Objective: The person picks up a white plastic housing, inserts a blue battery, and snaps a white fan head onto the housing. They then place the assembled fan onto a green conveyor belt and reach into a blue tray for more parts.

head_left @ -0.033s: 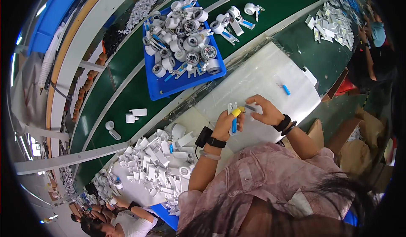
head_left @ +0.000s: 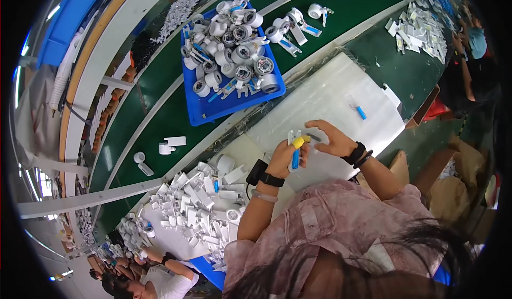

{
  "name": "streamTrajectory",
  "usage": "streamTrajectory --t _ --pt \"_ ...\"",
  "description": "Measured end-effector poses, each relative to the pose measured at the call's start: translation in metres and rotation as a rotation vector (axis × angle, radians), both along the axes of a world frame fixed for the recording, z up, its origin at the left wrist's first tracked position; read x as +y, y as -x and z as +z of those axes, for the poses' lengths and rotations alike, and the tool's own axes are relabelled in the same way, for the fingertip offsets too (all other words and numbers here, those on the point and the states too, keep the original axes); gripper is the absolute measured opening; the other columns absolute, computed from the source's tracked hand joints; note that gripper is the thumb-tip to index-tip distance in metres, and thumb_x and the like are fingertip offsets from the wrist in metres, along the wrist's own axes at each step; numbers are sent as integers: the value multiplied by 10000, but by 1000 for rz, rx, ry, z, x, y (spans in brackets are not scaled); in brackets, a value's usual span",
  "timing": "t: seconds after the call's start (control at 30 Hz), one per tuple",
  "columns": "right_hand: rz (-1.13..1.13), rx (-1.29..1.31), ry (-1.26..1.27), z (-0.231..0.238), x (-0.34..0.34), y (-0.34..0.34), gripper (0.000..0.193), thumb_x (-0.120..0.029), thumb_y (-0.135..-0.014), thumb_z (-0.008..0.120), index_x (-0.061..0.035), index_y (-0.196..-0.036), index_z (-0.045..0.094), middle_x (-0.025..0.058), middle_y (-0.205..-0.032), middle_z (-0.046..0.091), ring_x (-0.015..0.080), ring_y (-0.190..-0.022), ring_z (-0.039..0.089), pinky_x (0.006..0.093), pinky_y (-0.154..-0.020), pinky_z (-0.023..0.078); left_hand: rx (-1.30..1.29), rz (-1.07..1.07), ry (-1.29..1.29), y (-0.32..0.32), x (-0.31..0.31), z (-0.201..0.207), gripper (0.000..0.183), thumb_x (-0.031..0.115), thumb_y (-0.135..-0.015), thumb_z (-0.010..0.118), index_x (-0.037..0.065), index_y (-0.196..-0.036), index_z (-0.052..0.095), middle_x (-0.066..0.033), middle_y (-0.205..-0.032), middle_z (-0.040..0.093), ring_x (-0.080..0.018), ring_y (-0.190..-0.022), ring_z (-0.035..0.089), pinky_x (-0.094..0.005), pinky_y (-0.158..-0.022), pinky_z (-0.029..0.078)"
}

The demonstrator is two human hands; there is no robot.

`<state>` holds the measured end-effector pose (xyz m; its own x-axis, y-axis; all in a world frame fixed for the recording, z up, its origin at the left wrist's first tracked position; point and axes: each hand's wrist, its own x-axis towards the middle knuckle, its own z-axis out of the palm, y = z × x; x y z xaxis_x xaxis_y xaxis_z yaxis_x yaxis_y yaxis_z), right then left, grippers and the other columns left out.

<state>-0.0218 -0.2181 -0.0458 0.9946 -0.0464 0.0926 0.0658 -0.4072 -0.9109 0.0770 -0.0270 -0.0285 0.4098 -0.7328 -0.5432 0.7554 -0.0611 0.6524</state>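
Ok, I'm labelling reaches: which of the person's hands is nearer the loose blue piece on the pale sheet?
Right. The right hand is a little left of the loose blue piece and closer to the body; the left hand is farther left and lower.

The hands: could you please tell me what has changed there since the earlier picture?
The right hand has opened slightly, its forefinger shifting a little left; whether it let anything go is unclear. The left hand still holds the blue-and-white part, the yellow piece beside its fingers. The tray and white pile stayed put.
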Motion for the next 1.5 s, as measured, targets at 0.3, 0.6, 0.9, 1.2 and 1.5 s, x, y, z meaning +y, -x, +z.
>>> streamTrajectory --t 0.3,0.6,0.9,1.2,1.5 --pt "293 340 -400 39 27 -9 170 -149 -891 633 1 -970 650 52 -839 660 109 -846 613 272 -800 474 14 -129 114 -4 45 39 439 304 -958 518 -8 -1267 490 -115 -940 642 -152 -674 615 -305 -602 543" --pt "496 438 -626 89 38 5 180 -157 -920 594 -3 -998 646 27 -721 660 74 -677 589 233 -635 441 -439 -36 -21 14 71 68 306 236 -954 543 2 -1152 538 -101 -932 643 -157 -672 613 -270 -627 489" --pt "-50 -434 501 94 73 2 123 -42 -738 701 -69 -823 615 57 -606 565 242 -556 543 323 -607 451 -192 55 30 31 75 56 279 266 -995 446 40 -1141 520 -82 -863 610 -165 -626 602 -305 -555 536" --pt "-143 -344 85 90 97 5 160 -31 -769 701 -74 -906 630 43 -740 619 237 -699 573 330 -659 445 -192 222 110 44 75 63 290 170 -936 437 35 -1192 462 -98 -832 575 -153 -621 573 -311 -501 529" --pt "-33 -443 34 85 106 13 196 86 -752 684 -36 -902 651 82 -908 569 185 -779 570 273 -645 478 -487 239 166 61 83 74 447 -25 -834 436 12 -1275 371 -74 -796 557 -111 -599 529 -252 -523 466"
